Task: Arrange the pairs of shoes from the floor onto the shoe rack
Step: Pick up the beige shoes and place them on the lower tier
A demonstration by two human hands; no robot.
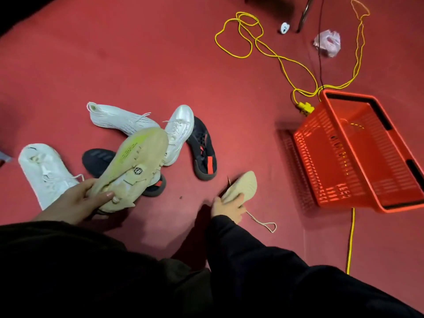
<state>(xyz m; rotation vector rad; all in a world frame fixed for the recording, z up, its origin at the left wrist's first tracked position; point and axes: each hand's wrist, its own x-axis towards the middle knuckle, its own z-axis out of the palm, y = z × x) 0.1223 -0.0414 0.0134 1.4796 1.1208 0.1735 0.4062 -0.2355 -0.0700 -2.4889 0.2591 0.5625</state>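
Red carpet floor (160, 65) lying under scattered shoes; left hand (78, 198) fingers gripping beige sneaker (133, 166), right hand (227, 207) fingers gripping matching beige sneaker (241, 184); sole logo unreadable.

A red carpet (160, 65) covered the whole floor, lit unevenly and falling into shadow at the upper left corner. An orange plastic basket (353, 154) with slotted walls sat tilted on it at the right. A yellow cord (282, 59) looped across the carpet behind the basket and ran on past its near side. Farther back lay a crumpled pink plastic bag (327, 42), a small white object (285, 27), and a metal furniture leg (305, 14).
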